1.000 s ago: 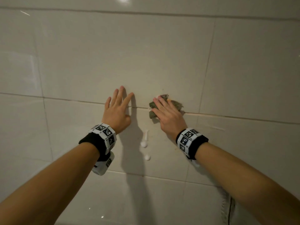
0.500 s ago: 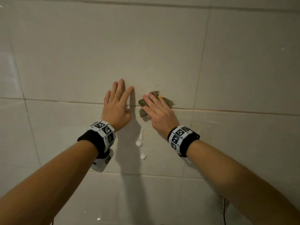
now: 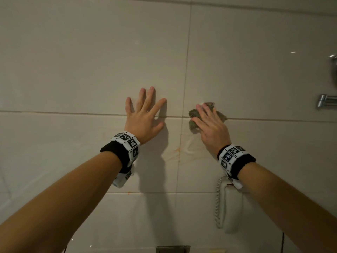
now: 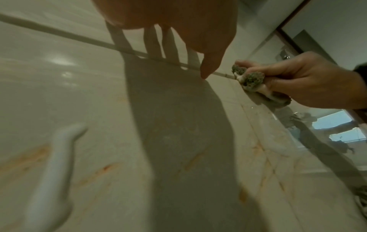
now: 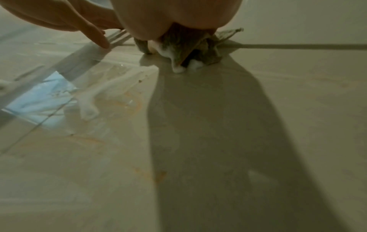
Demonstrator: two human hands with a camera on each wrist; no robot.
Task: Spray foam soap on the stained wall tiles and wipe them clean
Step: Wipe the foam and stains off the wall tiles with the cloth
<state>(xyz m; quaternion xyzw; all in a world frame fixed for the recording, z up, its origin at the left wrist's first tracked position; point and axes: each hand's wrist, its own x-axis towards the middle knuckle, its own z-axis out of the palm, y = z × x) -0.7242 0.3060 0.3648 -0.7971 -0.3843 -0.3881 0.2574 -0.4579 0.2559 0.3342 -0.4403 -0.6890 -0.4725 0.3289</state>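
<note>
Beige wall tiles (image 3: 91, 61) fill the head view. Faint orange stains (image 3: 174, 155) smear the tile beside the vertical grout line, below and between my hands. My left hand (image 3: 145, 115) lies flat on the wall with its fingers spread and holds nothing. To its right, my right hand (image 3: 209, 123) presses a crumpled grey-green cloth (image 3: 191, 113) against the horizontal grout line with straight fingers. The right wrist view shows white foam (image 5: 178, 69) under the cloth (image 5: 198, 50) and a smeared patch of foam (image 5: 87, 108) on the tile. The soap sprayer is out of view.
A white wall phone (image 3: 229, 203) with a coiled cord hangs just below my right wrist. A chrome fitting (image 3: 326, 102) juts from the wall at the far right. A blurred white streak (image 4: 57, 157) shows on the tile close to my left wrist.
Both hands have shifted right along the wall, so the vertical grout line is now between them. My left fingers have spread wider. The phone and chrome fitting have come into view.
</note>
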